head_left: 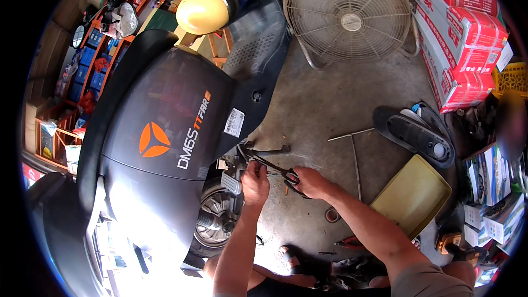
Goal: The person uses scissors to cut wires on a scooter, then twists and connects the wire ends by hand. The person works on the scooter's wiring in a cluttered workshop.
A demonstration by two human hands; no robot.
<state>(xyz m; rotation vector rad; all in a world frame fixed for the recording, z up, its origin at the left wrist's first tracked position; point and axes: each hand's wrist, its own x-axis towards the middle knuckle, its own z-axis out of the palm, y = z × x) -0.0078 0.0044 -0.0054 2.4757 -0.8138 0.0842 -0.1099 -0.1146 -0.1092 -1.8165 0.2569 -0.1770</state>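
Beside the lower edge of a dark grey scooter (159,104), my left hand (255,183) is closed in a pinch. What sits between its fingers is too small to make out. My right hand (311,182) grips black-handled scissors (290,177), their blades pointing left past the fingertips of my left hand. Close to the left hand are a grey footrest (231,182) and the scooter's wheel (213,209), partly covered by bodywork.
A large floor fan (352,22) stands ahead, with red-and-white cartons (467,38) stacked to its right. On the concrete floor lie a T-handled wrench (355,165), a black scooter panel (421,135), a yellowish tray (412,195) and a tape roll (332,215). A yellow helmet (202,11) rests on the scooter.
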